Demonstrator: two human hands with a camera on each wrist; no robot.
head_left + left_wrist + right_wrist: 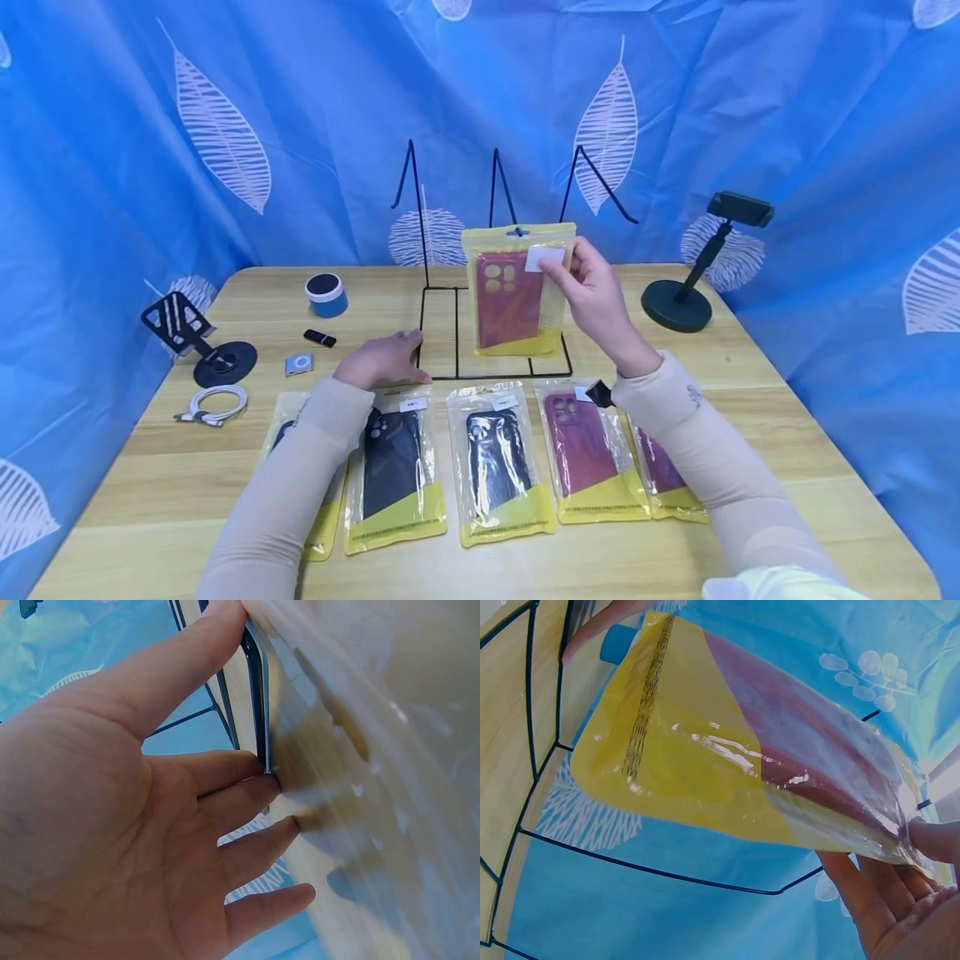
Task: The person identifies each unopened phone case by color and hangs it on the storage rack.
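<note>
My right hand [596, 296] pinches the upper right edge of a clear-and-yellow pouch with a dark red phone case [510, 312] inside. The pouch is upright, its hang hole [517, 232] in front of the middle prong of a black wire display rack [495, 377]. In the right wrist view the pouch [682, 765] slants across, thumb on one face and fingers behind. With fingers nearly straight, my left hand [382, 360] rests at the rack's front left corner. Its thumb and fingertips touch the wire [259, 697] in the left wrist view.
Along the front lie several pouched phone cases [498, 467], black and dark red, some partly under the forearms. At left are a phone stand [225, 362], white cable [217, 404], small player [298, 363], black stick [320, 337] and blue-white cylinder [327, 296]. A green phone holder [677, 306] stands right.
</note>
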